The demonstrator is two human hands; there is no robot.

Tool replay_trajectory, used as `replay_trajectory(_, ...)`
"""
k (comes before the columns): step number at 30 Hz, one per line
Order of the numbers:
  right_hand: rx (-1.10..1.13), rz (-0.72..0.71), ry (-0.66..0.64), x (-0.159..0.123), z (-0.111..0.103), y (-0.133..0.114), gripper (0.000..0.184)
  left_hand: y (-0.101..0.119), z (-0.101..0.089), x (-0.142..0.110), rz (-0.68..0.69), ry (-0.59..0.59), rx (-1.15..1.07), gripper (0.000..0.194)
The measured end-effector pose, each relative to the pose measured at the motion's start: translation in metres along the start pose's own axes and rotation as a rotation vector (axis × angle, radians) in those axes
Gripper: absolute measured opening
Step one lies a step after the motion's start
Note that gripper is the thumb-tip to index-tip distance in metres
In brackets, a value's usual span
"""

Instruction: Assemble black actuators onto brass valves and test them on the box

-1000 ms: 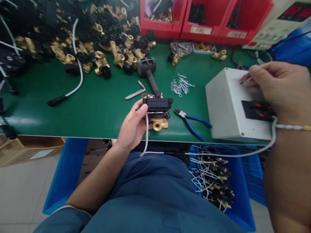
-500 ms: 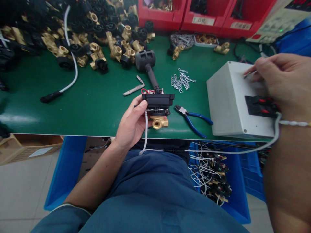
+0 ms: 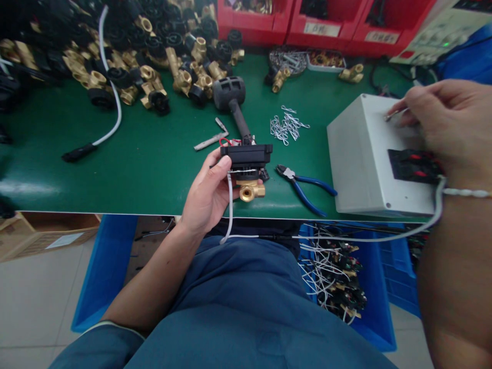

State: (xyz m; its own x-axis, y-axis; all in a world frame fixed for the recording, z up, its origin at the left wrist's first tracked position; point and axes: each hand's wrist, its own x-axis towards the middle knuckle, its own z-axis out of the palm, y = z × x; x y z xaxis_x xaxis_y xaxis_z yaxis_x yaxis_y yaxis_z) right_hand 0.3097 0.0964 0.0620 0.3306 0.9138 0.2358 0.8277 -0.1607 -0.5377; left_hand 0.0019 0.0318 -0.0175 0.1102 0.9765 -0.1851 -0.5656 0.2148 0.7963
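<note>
My left hand [image 3: 205,197] is closed around a valve assembly [image 3: 247,156], a black housing over a brass body with two ports. A white cable [image 3: 230,205] hangs from it and runs along the table edge to the grey box [image 3: 357,154]. Above that box my right hand [image 3: 446,113] has its fingers pinched at a small metal toggle switch [image 3: 388,117], mostly hidden by the fingertips. Below the wrist, a black connector block [image 3: 413,165] with red parts is set in the box face.
Blue-handled cutters [image 3: 307,189], loose spring clips [image 3: 288,125] and a dark mallet-shaped tool [image 3: 234,100] lie on the green table. Brass valves [image 3: 154,84] are heaped at the back left. Red bins [image 3: 323,31] stand behind. Below the edge is a blue crate [image 3: 378,307] with wired assemblies.
My left hand and the valve assembly have shifted slightly up and left. The fingers of my right hand have moved a little at the switch, showing more of its metal.
</note>
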Motion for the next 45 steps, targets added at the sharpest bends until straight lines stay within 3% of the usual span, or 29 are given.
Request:
replay_trajectory(12,0.015,-0.016,-0.007,0.003,0.000,0.007,0.026,0.003,0.002,0.002,0.032,0.033,-0.047,0.030)
replay_trajectory(18,0.039,-0.067,-0.015,0.004,-0.001,0.008,0.034,0.002,0.003,-0.002,0.042,0.020,0.004,0.055)
replay_trajectory(27,0.037,-0.051,-0.005,0.005,-0.001,0.008,0.046,-0.009,0.004,-0.013,0.436,-0.038,0.413,0.061)
replay_trajectory(30,0.051,-0.068,-0.007,0.008,-0.001,0.013,0.056,-0.007,0.003,-0.015,0.494,-0.059,0.526,0.063)
replay_trajectory(35,0.096,-0.101,0.001,0.012,0.000,0.017,0.067,-0.006,0.003,-0.017,0.377,-0.027,0.394,0.058)
replay_trajectory(41,0.221,-0.043,-0.054,0.017,0.001,0.019,0.079,0.001,0.003,-0.007,0.015,0.009,0.031,0.048)
replay_trajectory(45,0.227,-0.065,-0.077,0.020,0.001,0.024,0.083,0.006,0.003,-0.002,-0.052,0.012,-0.085,0.032)
